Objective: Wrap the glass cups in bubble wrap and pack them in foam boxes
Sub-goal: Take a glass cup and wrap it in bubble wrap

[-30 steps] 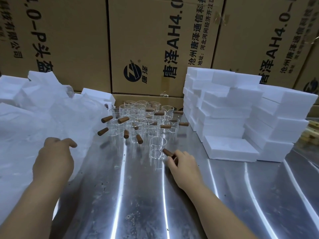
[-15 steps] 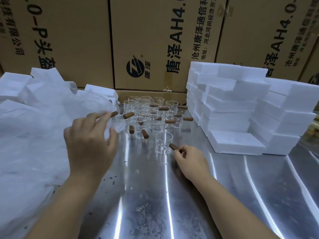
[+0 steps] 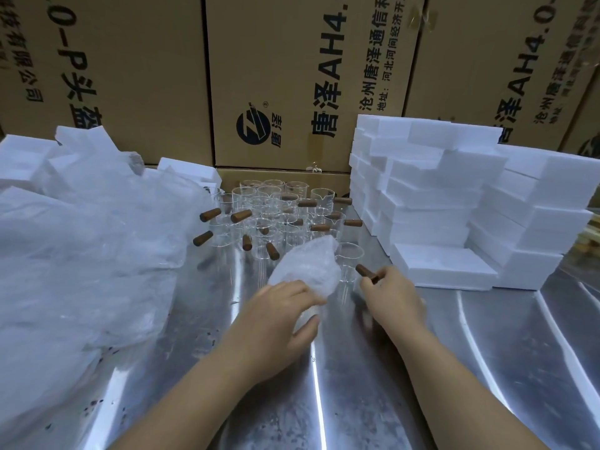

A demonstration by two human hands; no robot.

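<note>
Swung down, in the head view, from beside the heap of wrap [image 3: 91, 238] at mid-left to the centre of the frame: left hand [image 3: 276, 316], now with a small sheet of bubble wrap [image 3: 305, 271] pinched between thumb and curled fingers. Sheet standing up and forward out of that grip, overlapping the left side of the nearest glass cup [image 3: 349, 264]; whether wrap and glass actually touch, cannot tell. Much as before just right of centre: right hand [image 3: 393, 297], fingers curled round the brown wooden handle [image 3: 367, 273] of that cup. Cup upright on the steel table [image 3: 357, 384], set apart in front of the cluster of other cups [image 3: 276, 216] at upper centre. Judged from this: wrap fetched, one cup singled out and steadied, wrapping about to start but not yet begun, glass bare all round. Next, probably, laying the sheet around the glass wall and handle while keeping the cup from tipping. Waiting at right of frame: stacked foam boxes [image 3: 448, 203], lowest of them near the right hand, nothing seen packed yet. Behind everything, along the top of the frame, cardboard cartons [image 3: 292, 76].
</note>
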